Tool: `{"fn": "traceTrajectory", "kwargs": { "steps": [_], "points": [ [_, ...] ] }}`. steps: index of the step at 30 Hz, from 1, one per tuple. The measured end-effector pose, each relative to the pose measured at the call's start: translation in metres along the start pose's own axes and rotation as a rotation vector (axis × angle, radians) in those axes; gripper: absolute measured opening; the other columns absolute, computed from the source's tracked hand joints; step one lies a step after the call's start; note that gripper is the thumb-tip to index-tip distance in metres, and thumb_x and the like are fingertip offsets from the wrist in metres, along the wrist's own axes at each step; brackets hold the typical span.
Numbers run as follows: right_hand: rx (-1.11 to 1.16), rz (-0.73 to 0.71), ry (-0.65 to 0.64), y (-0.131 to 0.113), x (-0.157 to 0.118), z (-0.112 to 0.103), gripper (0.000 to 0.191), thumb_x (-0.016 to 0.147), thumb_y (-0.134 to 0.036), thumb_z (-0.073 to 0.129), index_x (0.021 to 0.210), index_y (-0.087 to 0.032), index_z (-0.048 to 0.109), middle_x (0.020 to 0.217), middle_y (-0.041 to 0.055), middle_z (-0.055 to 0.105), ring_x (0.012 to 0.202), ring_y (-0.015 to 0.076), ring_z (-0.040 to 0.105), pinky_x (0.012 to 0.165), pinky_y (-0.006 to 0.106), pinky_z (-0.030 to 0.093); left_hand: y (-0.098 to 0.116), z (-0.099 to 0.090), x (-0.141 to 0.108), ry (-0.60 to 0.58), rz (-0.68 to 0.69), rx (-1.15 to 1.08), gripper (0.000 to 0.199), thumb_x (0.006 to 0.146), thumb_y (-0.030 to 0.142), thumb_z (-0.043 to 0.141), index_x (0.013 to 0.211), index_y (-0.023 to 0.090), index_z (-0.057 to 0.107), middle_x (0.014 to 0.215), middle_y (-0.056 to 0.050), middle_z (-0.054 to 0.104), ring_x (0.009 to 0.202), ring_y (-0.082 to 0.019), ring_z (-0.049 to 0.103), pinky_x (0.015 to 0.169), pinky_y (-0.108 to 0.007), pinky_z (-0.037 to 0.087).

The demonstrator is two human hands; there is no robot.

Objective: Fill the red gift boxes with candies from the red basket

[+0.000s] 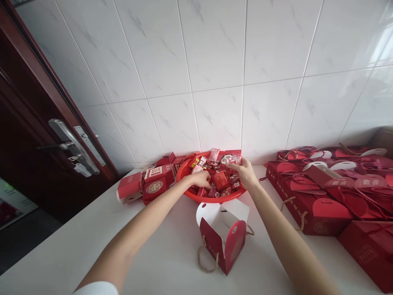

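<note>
A red plastic basin stands against the tiled wall, heaped with wrapped sweets. My left hand dips into the heap from the left, fingers curled down and closed; whatever they grip is hidden. At the basin's right rim, my right hand pinches a red candy packet between thumb and fingers. In front of the basin, between my forearms, stands an open red gift box with a white inside, raised flaps and rope handles. A small dark slot or mark shows on its inner wall.
Several closed red gift boxes with cords crowd the right side of the white table. Smaller red boxes are piled left of the basin. A dark wooden door with a metal handle and keys is at far left.
</note>
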State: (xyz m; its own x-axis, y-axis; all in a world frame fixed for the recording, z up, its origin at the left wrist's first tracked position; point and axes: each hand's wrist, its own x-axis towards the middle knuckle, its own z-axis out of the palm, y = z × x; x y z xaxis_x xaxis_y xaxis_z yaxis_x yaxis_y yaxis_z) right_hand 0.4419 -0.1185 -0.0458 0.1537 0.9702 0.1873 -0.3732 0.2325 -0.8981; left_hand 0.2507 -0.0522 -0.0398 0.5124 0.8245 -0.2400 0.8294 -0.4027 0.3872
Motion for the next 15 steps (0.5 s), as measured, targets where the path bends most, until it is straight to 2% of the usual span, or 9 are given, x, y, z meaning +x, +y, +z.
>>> {"fn": "traceTrajectory", "kwargs": {
  "steps": [3, 6, 13, 15],
  "points": [
    [-0.009, -0.002, -0.01, 0.002, 0.001, -0.001, 0.038, 0.054, -0.031, 0.088, 0.083, -0.02, 0.066, 0.079, 0.003, 0.077, 0.069, 0.0243, 0.072, 0.063, 0.035, 0.058, -0.002, -0.01, -0.005, 0.14, 0.069, -0.139, 0.024, 0.06, 0.03, 0.074, 0.057, 0.019, 0.053, 0.057, 0.005, 0.049, 0.059, -0.014, 0.048, 0.055, -0.025, 0.034],
    [0.018, -0.035, -0.023, 0.004, 0.002, -0.002, 0.037, 0.056, -0.031, 0.088, 0.085, -0.02, 0.068, 0.081, 0.003, 0.077, 0.071, 0.0242, 0.072, 0.066, 0.037, 0.059, -0.003, -0.02, -0.009, 0.244, 0.102, -0.24, 0.033, 0.06, 0.038, 0.074, 0.057, 0.02, 0.047, 0.057, 0.006, 0.043, 0.058, -0.013, 0.045, 0.053, -0.025, 0.03],
    [0.034, -0.03, -0.014, 0.005, 0.003, -0.003, 0.038, 0.053, -0.029, 0.089, 0.083, -0.02, 0.068, 0.079, 0.0023, 0.076, 0.072, 0.024, 0.072, 0.068, 0.037, 0.058, -0.001, -0.023, -0.011, 0.207, 0.122, -0.339, 0.042, 0.058, 0.036, 0.072, 0.054, 0.021, 0.033, 0.054, 0.007, 0.036, 0.054, -0.011, 0.041, 0.054, -0.025, 0.027],
    [0.031, -0.029, -0.015, 0.005, 0.003, -0.003, 0.039, 0.053, -0.029, 0.089, 0.083, -0.02, 0.067, 0.08, 0.0025, 0.077, 0.072, 0.0241, 0.072, 0.069, 0.037, 0.058, 0.0, -0.024, -0.012, 0.222, 0.111, -0.327, 0.036, 0.059, 0.034, 0.071, 0.057, 0.021, 0.037, 0.055, 0.006, 0.039, 0.056, -0.012, 0.043, 0.055, -0.025, 0.03]
  ]
}}
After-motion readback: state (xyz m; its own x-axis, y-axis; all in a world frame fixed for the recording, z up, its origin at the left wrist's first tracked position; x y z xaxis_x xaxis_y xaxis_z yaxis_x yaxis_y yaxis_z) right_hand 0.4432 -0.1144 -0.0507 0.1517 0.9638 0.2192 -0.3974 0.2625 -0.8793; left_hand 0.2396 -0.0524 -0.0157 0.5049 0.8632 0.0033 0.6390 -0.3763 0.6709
